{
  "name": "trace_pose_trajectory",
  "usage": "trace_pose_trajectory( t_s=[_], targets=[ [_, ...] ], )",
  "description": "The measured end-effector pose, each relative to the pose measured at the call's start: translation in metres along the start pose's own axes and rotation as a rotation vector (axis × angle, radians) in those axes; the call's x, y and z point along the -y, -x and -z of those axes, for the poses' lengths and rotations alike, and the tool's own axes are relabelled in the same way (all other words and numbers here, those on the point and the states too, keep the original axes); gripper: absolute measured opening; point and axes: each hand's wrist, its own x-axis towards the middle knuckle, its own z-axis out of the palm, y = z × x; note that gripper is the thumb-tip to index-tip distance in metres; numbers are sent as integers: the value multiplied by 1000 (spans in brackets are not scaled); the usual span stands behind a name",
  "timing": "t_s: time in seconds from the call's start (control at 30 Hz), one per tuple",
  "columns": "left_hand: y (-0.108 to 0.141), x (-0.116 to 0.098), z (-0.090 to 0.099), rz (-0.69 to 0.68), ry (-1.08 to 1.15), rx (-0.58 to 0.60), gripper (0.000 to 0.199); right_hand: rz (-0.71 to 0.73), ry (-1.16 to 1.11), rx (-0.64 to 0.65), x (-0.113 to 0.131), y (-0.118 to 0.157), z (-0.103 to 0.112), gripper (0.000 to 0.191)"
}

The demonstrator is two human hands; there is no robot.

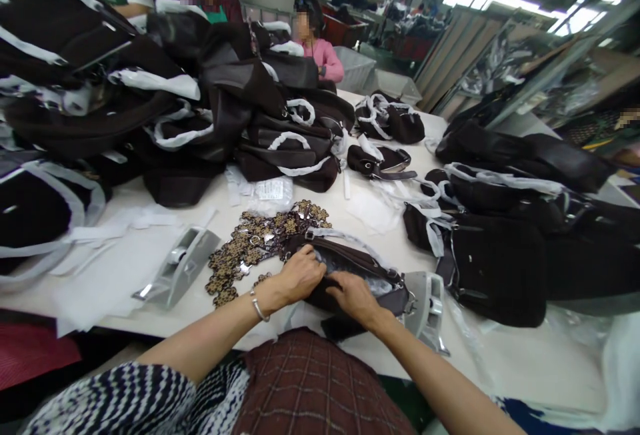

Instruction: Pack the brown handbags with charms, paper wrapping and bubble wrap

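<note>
A dark brown handbag lies near the table's front edge, its top opening showing clear plastic inside. My left hand has its fingers curled over the bag's opening edge, at the left part. Close beside it, my right hand grips the near rim of the same bag with bent fingers. The bag's handle is wrapped in white material. Just left of the bag spreads a heap of flower-shaped patterned charms. Grey tape dispensers stand on both sides, one to the left and one touching the bag's right end.
Dark bags with wrapped handles pile high at the left, and more lie at the right. White sheets cover the table's left front. A plastic packet sits behind the charms. People are across the table.
</note>
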Motion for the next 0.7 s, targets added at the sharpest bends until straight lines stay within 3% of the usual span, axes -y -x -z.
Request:
trace_pose_trajectory(
  t_s=[0.13,0.23,0.3,0.4,0.53,0.6,0.7],
  targets=[
    [0,4,-1,27,16,-17,15,17,137,-80,2,4,24,30],
    [-1,6,-7,3,74,-4,15,-31,186,-12,2,4,26,19],
    [-3,6,-12,-15,119,19,14,-110,94,90,-2,-1,21,9],
    [-4,8,-9,-28,149,28,11,-184,-76,228,-11,-13,24,16],
    [16,23,13,-100,261,-145,15,-161,-198,204,-6,-8,55,27],
    [37,34,22,20,359,-309,16,-173,-201,109,5,2,69,34],
    [71,50,21,434,556,-486,16,-193,-168,-46,22,13,68,34]
  ],
)
